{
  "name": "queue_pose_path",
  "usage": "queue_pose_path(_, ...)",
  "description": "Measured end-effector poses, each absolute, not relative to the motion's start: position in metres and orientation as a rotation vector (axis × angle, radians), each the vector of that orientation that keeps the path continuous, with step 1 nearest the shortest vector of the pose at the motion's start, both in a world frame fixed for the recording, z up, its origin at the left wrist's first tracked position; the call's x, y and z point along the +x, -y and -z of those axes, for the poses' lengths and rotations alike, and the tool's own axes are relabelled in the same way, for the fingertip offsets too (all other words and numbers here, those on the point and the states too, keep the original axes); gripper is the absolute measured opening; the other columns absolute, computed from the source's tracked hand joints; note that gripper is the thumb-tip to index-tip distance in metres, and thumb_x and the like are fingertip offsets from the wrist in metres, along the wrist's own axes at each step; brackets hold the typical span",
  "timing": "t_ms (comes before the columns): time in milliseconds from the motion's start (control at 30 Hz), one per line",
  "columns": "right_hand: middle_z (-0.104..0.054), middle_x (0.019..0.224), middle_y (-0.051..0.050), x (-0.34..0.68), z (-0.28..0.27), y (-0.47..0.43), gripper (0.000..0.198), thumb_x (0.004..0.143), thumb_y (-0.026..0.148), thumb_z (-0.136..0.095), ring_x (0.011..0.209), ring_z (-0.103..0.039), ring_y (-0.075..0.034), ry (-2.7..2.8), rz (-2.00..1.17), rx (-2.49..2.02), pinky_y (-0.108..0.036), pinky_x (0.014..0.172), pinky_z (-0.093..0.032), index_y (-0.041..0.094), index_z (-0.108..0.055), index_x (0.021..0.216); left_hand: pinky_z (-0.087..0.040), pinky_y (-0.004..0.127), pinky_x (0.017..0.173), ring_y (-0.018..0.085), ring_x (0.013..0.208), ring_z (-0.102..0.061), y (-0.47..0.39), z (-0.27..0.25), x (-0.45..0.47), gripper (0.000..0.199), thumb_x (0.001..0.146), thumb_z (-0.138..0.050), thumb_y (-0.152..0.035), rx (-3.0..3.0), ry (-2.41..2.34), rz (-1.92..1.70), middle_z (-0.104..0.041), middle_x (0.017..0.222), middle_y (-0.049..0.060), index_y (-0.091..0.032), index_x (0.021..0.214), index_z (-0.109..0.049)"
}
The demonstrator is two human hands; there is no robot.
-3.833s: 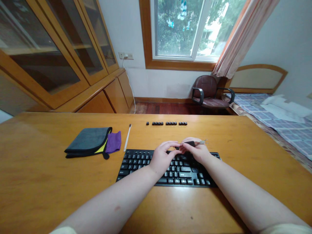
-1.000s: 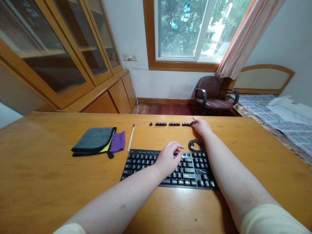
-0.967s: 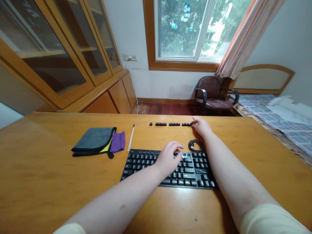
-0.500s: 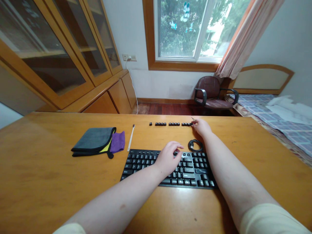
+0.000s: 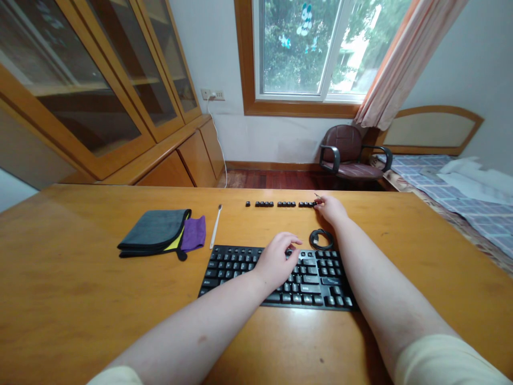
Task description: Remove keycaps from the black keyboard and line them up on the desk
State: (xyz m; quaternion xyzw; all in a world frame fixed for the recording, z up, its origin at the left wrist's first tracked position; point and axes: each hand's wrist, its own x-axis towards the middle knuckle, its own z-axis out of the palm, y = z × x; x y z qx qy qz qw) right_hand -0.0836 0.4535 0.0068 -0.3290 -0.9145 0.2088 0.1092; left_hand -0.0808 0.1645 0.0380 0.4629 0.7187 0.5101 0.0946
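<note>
A black computer keyboard lies on the wooden desk, partly covered by my arms. My left hand rests over its upper middle, fingers loosely curved and apart, holding nothing. Beyond it, small black keycaps lie in a row of short groups, with a single keycap at the left end. At the row's right end my right hand has its fingertips closed on a keycap, mostly hidden. A thin pointed piece sticks out above those fingers; its kind is unclear.
A coiled black USB cable sits behind the keyboard, near my right forearm. To the left lie a white toothbrush, a purple cloth and a folded grey cloth. Past the desk's far edge stands a chair.
</note>
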Motion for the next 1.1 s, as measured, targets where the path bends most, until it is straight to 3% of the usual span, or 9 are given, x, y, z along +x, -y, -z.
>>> queue_pose_path(567, -0.069, 0.095, -0.006, -0.081, -0.012, -0.447, 0.026, 0.077, 0.020, -0.058, 0.077, -0.061, -0.016, 2.680, -0.645, -0.977, -0.024, 0.070, -0.043, 0.020, -0.065, 0.102, -0.048, 0.032, 0.085, 0.013, 0.082, -0.058, -0.165, -0.037, -0.081, 0.017, 0.080, -0.050, -0.014, 1.364, -2.128, -1.502, -0.056, 0.103, 0.005, -0.019, 0.095, -0.058)
queue_pose_path(1100, -0.069, 0.097, -0.007, -0.079, -0.018, -0.443, 0.026, 0.077, 0.022, -0.058, 0.084, -0.062, -0.017, 2.680, -0.634, -0.985, -0.024, 0.073, -0.043, 0.019, -0.066, 0.101, -0.048, 0.032, 0.086, 0.013, 0.082, -0.058, -0.165, -0.038, -0.081, 0.018, 0.080, -0.050, -0.014, 1.372, -2.126, -1.501, -0.056, 0.102, 0.005, -0.019, 0.094, -0.058)
